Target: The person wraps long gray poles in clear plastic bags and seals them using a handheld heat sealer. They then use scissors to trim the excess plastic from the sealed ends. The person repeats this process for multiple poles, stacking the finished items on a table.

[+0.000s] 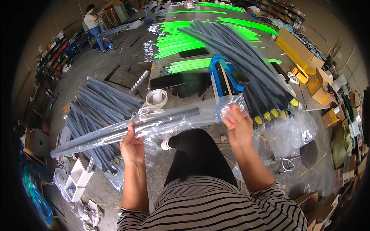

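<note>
A long clear plastic sleeve [211, 112] with dark rods [169, 119] inside stretches across my front, slanting down to the left. My left hand [133, 148] is closed around its middle, thumb on top. At the sleeve's right end, my right hand [239, 127] has its fingers bent against the crumpled film, where the sleeve holds no rods. Just beyond that end stands a blue device with a long dark bar [219, 77], which looks like a bag sealer. Beneath the sleeve's left part lies a pile of similar sleeved dark rods [104, 102].
More sleeved rods with yellow ends [235, 50] lie on the table at right. Bright green rods [175, 42] and a dark phone-like slab [193, 52] lie farther back. A white round container [156, 98] stands near my left hand. Another person [92, 25] works at the far left.
</note>
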A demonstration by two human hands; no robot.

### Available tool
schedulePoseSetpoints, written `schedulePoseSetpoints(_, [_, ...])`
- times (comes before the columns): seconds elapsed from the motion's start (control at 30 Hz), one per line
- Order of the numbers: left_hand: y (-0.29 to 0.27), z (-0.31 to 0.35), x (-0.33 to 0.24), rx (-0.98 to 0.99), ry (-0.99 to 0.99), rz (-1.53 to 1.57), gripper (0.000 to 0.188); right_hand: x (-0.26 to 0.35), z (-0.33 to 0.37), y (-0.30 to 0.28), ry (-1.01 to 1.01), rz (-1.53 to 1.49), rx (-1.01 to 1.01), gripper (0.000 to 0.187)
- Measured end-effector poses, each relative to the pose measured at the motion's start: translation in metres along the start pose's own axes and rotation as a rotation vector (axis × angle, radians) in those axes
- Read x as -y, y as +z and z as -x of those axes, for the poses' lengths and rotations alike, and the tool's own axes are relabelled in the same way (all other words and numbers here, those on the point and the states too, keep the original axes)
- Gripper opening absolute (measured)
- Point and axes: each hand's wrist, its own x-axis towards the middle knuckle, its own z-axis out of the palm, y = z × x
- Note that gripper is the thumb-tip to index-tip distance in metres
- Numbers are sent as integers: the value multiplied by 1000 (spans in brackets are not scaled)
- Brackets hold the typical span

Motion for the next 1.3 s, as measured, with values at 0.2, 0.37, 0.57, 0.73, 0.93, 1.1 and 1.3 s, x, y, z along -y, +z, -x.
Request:
schedulePoseSetpoints(0.2, [8,-15,9,5,-48,-49,17,28,-26,-13,-139,434,28,23])
schedulePoseSetpoints(0.37, [26,-36,25,43,-123,-99,16,47,-53,-29,-210,838,10,24])
schedulePoseSetpoints(0.57, [50,-76,61,81,-207,-121,17,73,-80,-28,-761,1452,-165,17])
schedulePoseSetpoints(0.73, [66,-94,80,39,-234,-73,12,88,-59,-1,-1228,1485,48,25])
schedulePoseSetpoints(0.93, [70,-103,92,57,-266,-81,14,89,-46,9,-1359,1667,368,34])
schedulePoseSetpoints(1.1, [75,-108,96,44,-258,-106,14,88,-47,8,-1328,1657,402,33])
schedulePoseSetpoints(1.3, [76,-116,96,33,-259,-101,12,86,-46,3,-1318,1645,440,32])
